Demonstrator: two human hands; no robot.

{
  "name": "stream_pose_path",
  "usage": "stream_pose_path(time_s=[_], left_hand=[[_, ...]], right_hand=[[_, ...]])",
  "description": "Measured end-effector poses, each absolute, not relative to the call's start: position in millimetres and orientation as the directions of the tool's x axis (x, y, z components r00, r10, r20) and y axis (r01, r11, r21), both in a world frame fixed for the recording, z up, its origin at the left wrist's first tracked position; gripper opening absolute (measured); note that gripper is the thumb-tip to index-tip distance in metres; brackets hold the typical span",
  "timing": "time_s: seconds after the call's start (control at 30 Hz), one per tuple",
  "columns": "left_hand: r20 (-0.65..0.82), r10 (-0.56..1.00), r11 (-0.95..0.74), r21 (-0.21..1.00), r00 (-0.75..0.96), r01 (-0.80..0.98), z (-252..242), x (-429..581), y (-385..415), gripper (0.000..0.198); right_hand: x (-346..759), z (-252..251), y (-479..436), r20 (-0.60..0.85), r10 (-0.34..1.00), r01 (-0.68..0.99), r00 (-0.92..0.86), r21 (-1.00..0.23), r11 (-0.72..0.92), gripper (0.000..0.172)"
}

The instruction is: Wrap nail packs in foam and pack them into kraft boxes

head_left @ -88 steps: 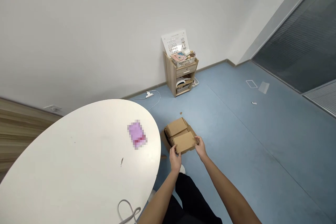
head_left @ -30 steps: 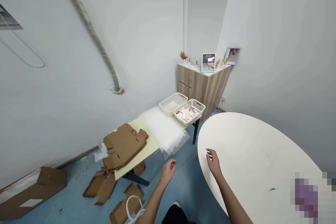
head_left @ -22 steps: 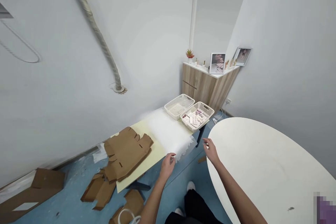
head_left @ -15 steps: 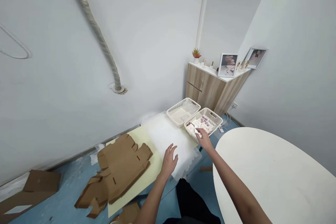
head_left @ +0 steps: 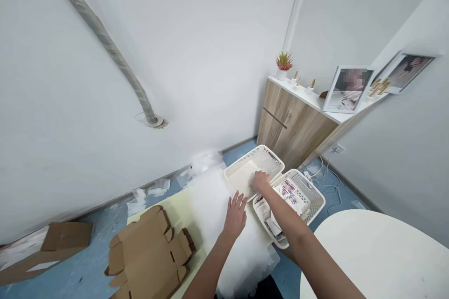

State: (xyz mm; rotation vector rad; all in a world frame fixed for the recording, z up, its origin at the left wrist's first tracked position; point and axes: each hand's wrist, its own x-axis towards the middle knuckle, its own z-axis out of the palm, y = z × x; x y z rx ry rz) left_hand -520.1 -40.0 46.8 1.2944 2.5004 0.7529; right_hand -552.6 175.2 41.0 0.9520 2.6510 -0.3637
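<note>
Well, right hand [head_left: 261, 181]: fingers hidden in a basket [head_left: 270, 156]; left hand [head_left: 235, 217]: fingers spread wide over foam [head_left: 213, 196].

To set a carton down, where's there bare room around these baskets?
Bare pale yellow tabletop shows between the flattened cardboard box and the white packing sheet. The white oval table also shows bare top. It's crowded at the white basket and the card-filled basket, where the right hand reaches.
</note>
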Motion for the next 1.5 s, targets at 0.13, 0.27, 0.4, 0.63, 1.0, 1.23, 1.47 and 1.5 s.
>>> stream_pose_path(time_s=[0.13, 0.27, 0.4, 0.63, 1.0, 1.23, 1.47, 1.5], left_hand=[[0.035, 0.815, 0.493, 0.482, -0.579, 0.724, 42.5, -516.0, -40.7, 0.060], [0.060, 0.807, 0.491, 0.483, -0.587, 0.725, 41.8, -515.5, -40.0, 0.057], [0.093, 0.784, 0.436, 0.621, -0.614, 0.651, 46.5, -519.7, -37.8, 0.052], [-0.202, 0.559, 0.134, 0.979, -0.804, -0.153, 81.6, -536.9, -41.0, 0.049], [-0.312, 0.942, 0.131, 0.673, -0.119, -0.728, 120.2, -480.2, -83.9, 0.061], [-0.110, 0.966, 0.029, 0.946, -0.235, -0.323, 113.4, -412.7, -67.9, 0.075], [0.120, 0.991, -0.124, 0.990, -0.062, -0.073, 115.7, -315.3, -37.0, 0.074], [0.111, 0.993, -0.114, 0.989, -0.035, -0.092, 116.0, -298.4, -32.7, 0.074]], right_hand=[[-562.6, 33.4, 174.8, -0.515, 0.556, 0.647, -0.652, 0.004, 0.762, 0.080], [-561.6, 39.3, 173.4, -0.511, 0.553, 0.635, -0.657, 0.019, 0.772, 0.075], [-555.0, 64.6, 167.9, -0.392, 0.524, 0.604, -0.756, -0.110, 0.790, 0.072], [-492.1, 124.2, 126.2, -0.011, 0.307, 0.264, -0.952, -0.540, 0.799, 0.076], [-343.8, 167.7, 28.6, 0.063, 0.338, 0.148, -0.939, -0.814, 0.562, 0.084], [-253.2, 164.3, 13.9, -0.217, 0.671, 0.246, -0.709, -0.968, -0.053, 0.059], [-162.6, 159.5, -2.5, -0.319, 0.796, 0.086, -0.515, -0.943, -0.322, 0.051], [-147.0, 159.5, -3.8, -0.315, 0.817, 0.062, -0.483, -0.943, -0.327, 0.051]])
